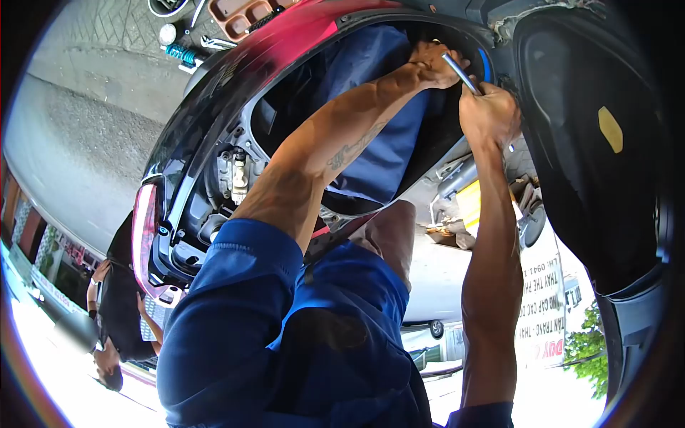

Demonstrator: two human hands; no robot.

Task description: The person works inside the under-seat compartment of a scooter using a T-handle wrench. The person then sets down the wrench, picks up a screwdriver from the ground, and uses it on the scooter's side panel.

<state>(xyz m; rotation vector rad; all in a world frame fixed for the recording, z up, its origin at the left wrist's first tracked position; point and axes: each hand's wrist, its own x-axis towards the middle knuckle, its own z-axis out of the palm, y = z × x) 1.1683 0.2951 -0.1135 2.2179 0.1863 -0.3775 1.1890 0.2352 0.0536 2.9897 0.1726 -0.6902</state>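
My right hand (491, 114) is wrapped round a shiny metal bar-like tool (460, 73), whose far end slants across to my other hand. My left hand (437, 65) reaches over the open under-seat compartment, its fingers curled near the rim; what they hold is hidden. Dark blue fabric (382, 153) lies in the compartment below my left forearm. Around it runs the red and black body (235, 68) of a motorbike. The raised black seat (585, 143) stands at the right.
A brown tray (232, 20), a wrench (216, 43) and a teal spring shock absorber (183, 55) lie on the ground at upper left. Another person (125, 307) in dark clothing is at the left, beyond the tail light (145, 232). A printed banner (539, 307) is at lower right.
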